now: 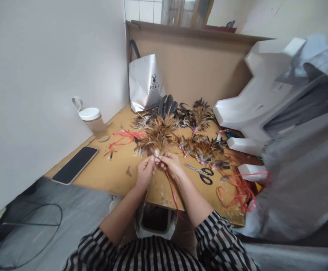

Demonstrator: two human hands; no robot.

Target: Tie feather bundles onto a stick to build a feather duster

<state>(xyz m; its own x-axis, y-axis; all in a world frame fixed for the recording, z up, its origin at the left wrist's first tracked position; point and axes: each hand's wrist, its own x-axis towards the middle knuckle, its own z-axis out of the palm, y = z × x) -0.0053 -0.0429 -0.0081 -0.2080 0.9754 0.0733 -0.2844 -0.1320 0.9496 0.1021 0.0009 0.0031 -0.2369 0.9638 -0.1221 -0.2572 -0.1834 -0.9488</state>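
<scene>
A fan-shaped bunch of brown feathers (160, 133) points away from me, its pale quill base pinched between both hands. My left hand (146, 170) is closed on the base from the left. From the right, my right hand (171, 164) is closed at the same spot, thumb and fingers pressed together. A red plastic ribbon (172, 188) trails down from beneath my right hand over the table's front edge; whether the fingers grip it I cannot tell. Right of my right hand lie black-handled scissors (202, 172). More feather bunches (203, 148) lie behind them.
On the yellowish table (104, 175) are a phone (75, 165), a lidded cup (94, 124) and loose red ribbons (127, 136). A silver bag (145, 84) stands at the back. Tangled red ribbon (240, 194) and white foam pieces (254, 90) are at right. A bin (155, 220) sits below the front edge.
</scene>
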